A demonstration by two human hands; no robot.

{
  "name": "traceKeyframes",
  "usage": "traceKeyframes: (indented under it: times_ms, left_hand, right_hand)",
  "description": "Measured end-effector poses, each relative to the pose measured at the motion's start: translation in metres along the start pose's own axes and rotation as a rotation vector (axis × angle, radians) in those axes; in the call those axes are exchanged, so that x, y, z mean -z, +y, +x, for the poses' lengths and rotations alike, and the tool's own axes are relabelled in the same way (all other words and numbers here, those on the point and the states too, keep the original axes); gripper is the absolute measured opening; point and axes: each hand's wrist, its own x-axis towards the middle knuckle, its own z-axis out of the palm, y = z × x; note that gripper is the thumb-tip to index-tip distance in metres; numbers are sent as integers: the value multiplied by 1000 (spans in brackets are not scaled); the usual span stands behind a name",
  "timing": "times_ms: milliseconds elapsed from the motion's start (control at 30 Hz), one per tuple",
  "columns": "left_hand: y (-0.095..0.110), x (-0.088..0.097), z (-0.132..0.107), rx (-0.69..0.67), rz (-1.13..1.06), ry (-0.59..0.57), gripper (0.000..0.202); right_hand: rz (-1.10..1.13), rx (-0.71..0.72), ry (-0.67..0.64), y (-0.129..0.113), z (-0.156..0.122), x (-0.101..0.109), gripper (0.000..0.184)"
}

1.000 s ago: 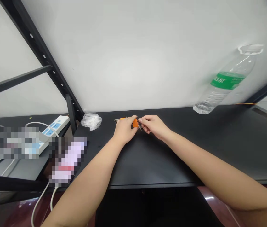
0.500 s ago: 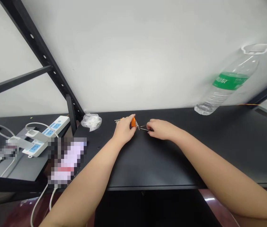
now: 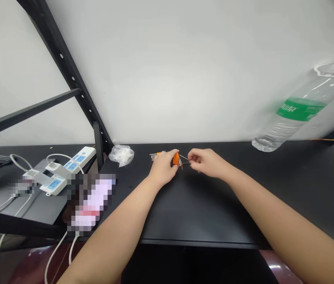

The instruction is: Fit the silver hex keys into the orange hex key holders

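Note:
My left hand [image 3: 162, 169] is closed around an orange holder [image 3: 176, 159] of L-shaped hex keys, resting on the black tabletop [image 3: 196, 213]. Metal key ends [image 3: 154, 156] stick out on its left, and several short ends show at its right side. Just to the right, my right hand [image 3: 210, 163] pinches a thin metal hex key [image 3: 184, 157], whose free tip slants up and left toward the holder. Below that key, another thin metal piece lies by the right fingertips. Fingers hide most of the holder and part of the key.
Crumpled clear plastic [image 3: 121, 154] lies left of my hands. A pixelated phone-like object [image 3: 88, 205] with cables sits near a white power strip [image 3: 77, 161]. At the back right stands a large water bottle [image 3: 299, 108] against the wall. A black metal frame [image 3: 78, 88] rises at left.
The camera view has swung slightly left, shifting everything right in the picture. The key in my right fingers has tilted, its tip now higher beside the holder. My left hand keeps its hold.

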Motion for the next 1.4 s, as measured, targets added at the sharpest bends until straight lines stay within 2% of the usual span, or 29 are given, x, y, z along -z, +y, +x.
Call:
traceKeyframes:
  times_ms: [300,600,700,800,967,1067,1200,1400]
  left_hand:
    - [0,-3,0,-16,-35,3,55]
    - [-2,-2,-1,-18,-44,-8,55]
    - [-3,-1,0,-29,-42,-17,54]
    - [1,1,0,-49,-27,-29,52]
    - [11,6,-1,-19,-9,10,51]
    - [15,8,-1,-31,-6,7,42]
    - [14,10,0,-28,20,7,37]
    - [12,11,0,8,64,-37,26]
  right_hand:
    - [237,-99,-19,1,0,-2,17]
    - [415,-148,-28,2,2,-1,15]
    - [550,-174,2,1,2,0,13]
    - [736,-222,31,0,4,-1,23]
    - [999,-281,70,-2,11,-19,37]
    - [1085,-274,93,-4,15,-35,39]
    - [1054,-239,158,-5,18,-47,41]
    - [697,-90,149,1,15,-49,36]
